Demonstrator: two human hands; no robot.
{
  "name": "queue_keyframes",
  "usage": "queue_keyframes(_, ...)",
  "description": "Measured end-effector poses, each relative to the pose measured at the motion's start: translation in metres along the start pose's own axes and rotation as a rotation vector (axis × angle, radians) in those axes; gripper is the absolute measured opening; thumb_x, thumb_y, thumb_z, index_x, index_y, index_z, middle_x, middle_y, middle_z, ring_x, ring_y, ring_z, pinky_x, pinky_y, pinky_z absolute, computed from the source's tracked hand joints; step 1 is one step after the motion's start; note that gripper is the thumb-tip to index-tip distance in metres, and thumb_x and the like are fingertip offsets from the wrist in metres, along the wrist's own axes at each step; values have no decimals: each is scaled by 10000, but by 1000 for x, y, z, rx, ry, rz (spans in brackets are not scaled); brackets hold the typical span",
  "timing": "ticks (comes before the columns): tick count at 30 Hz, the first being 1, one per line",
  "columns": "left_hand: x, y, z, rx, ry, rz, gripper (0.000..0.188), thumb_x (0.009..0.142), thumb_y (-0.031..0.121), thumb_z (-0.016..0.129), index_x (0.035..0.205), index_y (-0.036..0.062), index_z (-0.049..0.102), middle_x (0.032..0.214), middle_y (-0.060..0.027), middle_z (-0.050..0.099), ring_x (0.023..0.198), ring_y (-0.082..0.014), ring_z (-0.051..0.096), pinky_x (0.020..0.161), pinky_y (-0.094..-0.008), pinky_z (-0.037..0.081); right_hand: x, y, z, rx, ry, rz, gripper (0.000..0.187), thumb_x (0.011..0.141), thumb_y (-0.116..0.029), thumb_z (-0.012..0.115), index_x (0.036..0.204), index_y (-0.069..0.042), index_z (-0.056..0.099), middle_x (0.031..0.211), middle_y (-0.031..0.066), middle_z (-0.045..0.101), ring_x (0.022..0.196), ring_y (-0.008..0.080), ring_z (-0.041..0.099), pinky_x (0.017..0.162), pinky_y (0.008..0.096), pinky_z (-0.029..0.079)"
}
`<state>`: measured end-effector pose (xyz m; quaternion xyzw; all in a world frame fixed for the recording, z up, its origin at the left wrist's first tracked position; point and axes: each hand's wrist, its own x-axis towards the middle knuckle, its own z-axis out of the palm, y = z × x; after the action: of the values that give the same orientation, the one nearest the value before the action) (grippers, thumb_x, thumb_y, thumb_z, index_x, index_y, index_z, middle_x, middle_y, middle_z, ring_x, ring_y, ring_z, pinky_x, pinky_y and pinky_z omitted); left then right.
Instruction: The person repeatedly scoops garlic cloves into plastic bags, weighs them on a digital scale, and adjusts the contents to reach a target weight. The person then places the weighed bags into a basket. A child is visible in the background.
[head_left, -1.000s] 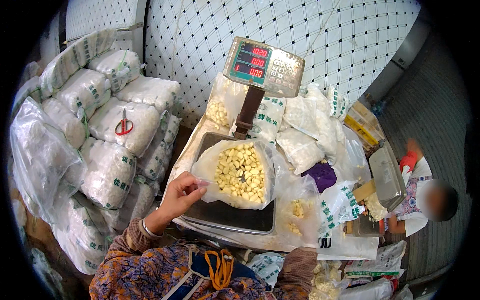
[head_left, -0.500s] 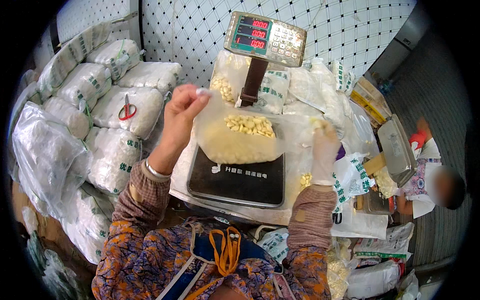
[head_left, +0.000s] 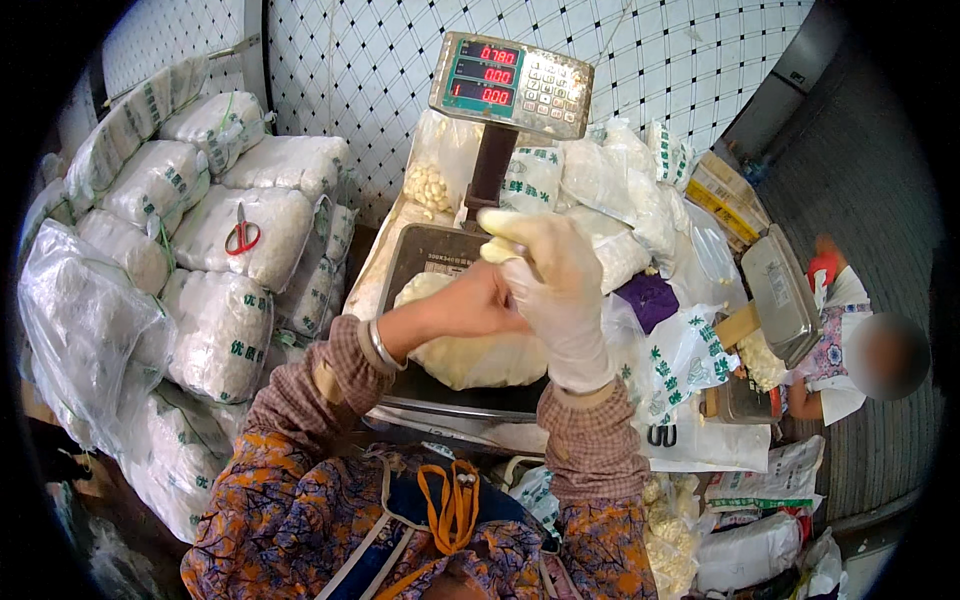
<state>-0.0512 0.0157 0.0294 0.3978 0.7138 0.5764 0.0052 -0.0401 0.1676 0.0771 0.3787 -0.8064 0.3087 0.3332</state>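
Note:
A clear plastic bag (head_left: 485, 362) full of pale cloves, which look like peeled garlic, rests on the dark platform of a digital scale (head_left: 425, 248). My bare left hand (head_left: 465, 303), with a bangle at the wrist, is closed around the bag's gathered neck. Over it, my right hand (head_left: 555, 265) in a thin whitish glove is closed at the top of the bag; the pinched plastic is mostly hidden between the two hands. Behind them rises the scale's display head (head_left: 512, 85) with lit red digits and a keypad.
Packed white bags (head_left: 215, 330) are stacked at the left, with red-handled scissors (head_left: 242, 238) on one. More filled bags (head_left: 615, 180) and a purple cloth (head_left: 650, 300) lie to the right. Farther right, a person (head_left: 835, 340) is beside another metal scale (head_left: 780, 295).
My hands have come together from the bag's two sides, drawing its open mouth into a closed neck. The cloves are now covered from above, and the display's red reading has changed.

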Motion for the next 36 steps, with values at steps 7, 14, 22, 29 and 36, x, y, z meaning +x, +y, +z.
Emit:
queue_keyframes(7,-6,-18,-20,-415,174,-342,338,942,359,421,927,81,613,555,27,423,452,-51,376,408,-196,304,-11,18,21,996,11,771,443,872,-274,600,1214,-10,500,1112,92,580,1005,133,536,901,261,402)
queue_keyframes(14,-8,-22,-35,-601,196,-470,375,930,350,414,905,-1,546,627,-99,577,460,-146,540,419,-248,438,-10,18,40,631,32,689,187,835,-197,642,879,-16,628,738,-36,573,644,21,485,561,172,377)
queue_keyframes(22,-14,-32,-41,-711,6,-359,554,946,487,251,918,16,541,640,-104,589,491,-182,557,531,-280,480,1,20,30,731,-206,910,228,854,-203,626,1015,-42,618,728,-25,562,621,49,474,550,195,394)
queue_keyframes(29,-9,-35,-51,-829,-84,-366,599,930,533,246,973,13,539,707,-132,607,595,-232,606,574,-320,498,0,15,41,771,-186,861,222,860,-204,587,1017,-51,624,713,-41,563,581,23,441,493,177,344)
queue_keyframes(36,-14,-44,-54,-876,100,-401,684,915,580,211,1119,-11,490,836,-190,623,676,-271,635,624,-381,525,-3,35,39,559,0,811,147,868,-130,583,960,-18,608,805,29,637,691,78,549,589,188,407)
